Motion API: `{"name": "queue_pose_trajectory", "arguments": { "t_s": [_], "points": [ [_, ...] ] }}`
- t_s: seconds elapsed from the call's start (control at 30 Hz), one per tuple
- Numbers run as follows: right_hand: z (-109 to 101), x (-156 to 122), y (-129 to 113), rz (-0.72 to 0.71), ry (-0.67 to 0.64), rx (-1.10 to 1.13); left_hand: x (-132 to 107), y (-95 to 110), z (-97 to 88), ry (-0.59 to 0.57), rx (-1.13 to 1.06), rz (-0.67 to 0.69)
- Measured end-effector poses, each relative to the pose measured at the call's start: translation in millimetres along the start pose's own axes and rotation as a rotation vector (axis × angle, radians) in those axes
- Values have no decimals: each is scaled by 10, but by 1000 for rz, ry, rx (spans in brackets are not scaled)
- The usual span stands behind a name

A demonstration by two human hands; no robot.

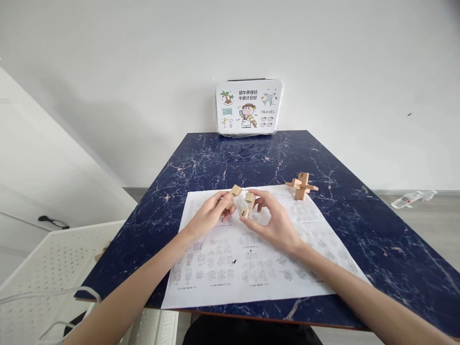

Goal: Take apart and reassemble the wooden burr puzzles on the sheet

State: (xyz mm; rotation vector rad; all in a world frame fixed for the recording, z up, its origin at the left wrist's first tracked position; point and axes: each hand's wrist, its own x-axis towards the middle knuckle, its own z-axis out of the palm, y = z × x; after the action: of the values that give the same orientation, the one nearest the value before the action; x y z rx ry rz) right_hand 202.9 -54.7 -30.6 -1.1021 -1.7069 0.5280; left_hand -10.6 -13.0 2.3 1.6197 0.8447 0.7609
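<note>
My left hand [215,209] is closed round a light wooden puzzle piece [235,190], whose squared end sticks up past the fingertips. Just to its right, my right hand [271,218] pinches another wooden puzzle piece [250,197] between thumb and fingers. A dark number mark shows on the lower block of that piece, near the thumb. A narrow gap separates the two pieces, and both are held above a printed sheet [215,294]. My fingers hide parts of each piece.
An assembled wooden cross puzzle [302,186] stands at the sheet's far right corner. The blue marbled table [172,191] holds a white cartoon-printed case [249,108] against the wall. Left of it is a white perforated surface [46,258] with cables. A plastic bottle [407,199] lies at right.
</note>
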Motion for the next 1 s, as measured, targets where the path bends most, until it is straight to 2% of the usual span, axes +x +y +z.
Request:
{"name": "queue_pose_trajectory", "arguments": {
  "t_s": [0.1,0.2,0.33,0.5,0.77,1.0],
  "points": [
    [-1,-6,-34,-6,-27,30,-1,9,17,-103,-202,-80],
    [-8,-8,-56,16,-35,58,-4,-2,34,-185,-295,-167],
    [-8,-10,-42,59,-40,71,-10,-14,36,-270,-281,-213],
    [-2,-9,-35,106,9,40,-25,-30,55,-323,-144,-132],
    [6,-31,-102,83,40,-25,-14,26,81,-281,-7,35],
    [-1,-25,-86,89,60,3,-7,-1,100,-220,-39,27]
  ]
}}
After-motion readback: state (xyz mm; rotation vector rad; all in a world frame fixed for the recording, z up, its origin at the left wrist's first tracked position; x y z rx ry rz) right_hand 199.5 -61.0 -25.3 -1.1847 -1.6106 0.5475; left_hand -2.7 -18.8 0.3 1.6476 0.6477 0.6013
